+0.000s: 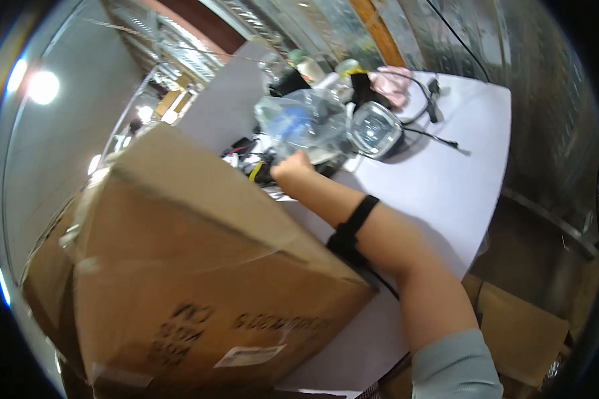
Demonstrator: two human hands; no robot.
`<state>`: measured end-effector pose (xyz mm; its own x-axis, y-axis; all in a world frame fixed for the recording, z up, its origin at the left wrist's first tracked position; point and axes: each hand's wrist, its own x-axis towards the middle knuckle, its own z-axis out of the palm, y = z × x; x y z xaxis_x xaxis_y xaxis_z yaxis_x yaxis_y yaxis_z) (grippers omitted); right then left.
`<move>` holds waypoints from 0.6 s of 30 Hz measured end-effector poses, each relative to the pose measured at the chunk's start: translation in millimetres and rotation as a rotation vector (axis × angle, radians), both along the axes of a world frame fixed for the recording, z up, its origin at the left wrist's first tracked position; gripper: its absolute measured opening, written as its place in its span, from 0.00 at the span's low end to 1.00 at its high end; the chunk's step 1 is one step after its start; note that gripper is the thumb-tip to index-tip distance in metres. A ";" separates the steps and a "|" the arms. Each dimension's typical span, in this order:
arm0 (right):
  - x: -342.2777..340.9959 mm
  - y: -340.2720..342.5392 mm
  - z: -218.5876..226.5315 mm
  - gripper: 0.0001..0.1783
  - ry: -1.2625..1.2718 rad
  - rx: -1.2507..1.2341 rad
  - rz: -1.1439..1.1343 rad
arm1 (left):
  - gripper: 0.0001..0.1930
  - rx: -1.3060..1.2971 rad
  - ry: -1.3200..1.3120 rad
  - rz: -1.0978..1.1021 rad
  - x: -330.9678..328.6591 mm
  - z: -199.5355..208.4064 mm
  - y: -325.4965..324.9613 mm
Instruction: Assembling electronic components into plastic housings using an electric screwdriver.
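A large brown cardboard box (199,266) fills the lower left, tilted beside the white table. From the lower right my right arm reaches across the table, past the box's edge. My right hand (293,166) looks curled closed among small items at the table's far left part. Beside its fingers lies a black item with a yellow stripe (259,171); whether I grip it is hidden. A clear plastic bag with something blue inside (293,120) lies just beyond the hand. A black strap (354,229) circles my right forearm. My left hand is not in view.
The white table (459,153) carries a clear glass-like square lamp or container (374,130), a black cable (439,138), a pink cloth (391,86) and several bottles (307,68) at the back. Corrugated metal wall stands behind. Another cardboard box (519,326) sits low at right.
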<state>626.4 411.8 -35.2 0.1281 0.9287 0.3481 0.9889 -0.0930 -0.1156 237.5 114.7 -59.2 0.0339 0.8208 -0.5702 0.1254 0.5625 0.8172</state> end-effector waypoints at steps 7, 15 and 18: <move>14.7 -20.9 -4.2 0.18 0.055 -0.215 0.071 | 0.07 0.199 -0.180 0.127 -23.9 27.5 -14.8; 12.6 -74.8 120.9 0.14 0.145 0.504 0.215 | 0.09 0.272 -0.331 0.176 -81.1 37.7 -68.4; 46.3 -90.2 125.9 0.13 0.265 0.706 0.357 | 0.13 0.146 -0.404 0.083 -114.0 44.8 -76.6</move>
<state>672.7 321.6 90.7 0.0269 0.5035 0.8636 0.8772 0.4025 -0.2619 123.5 38.1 -14.4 0.1611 0.9010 -0.4028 -0.2619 0.4325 0.8628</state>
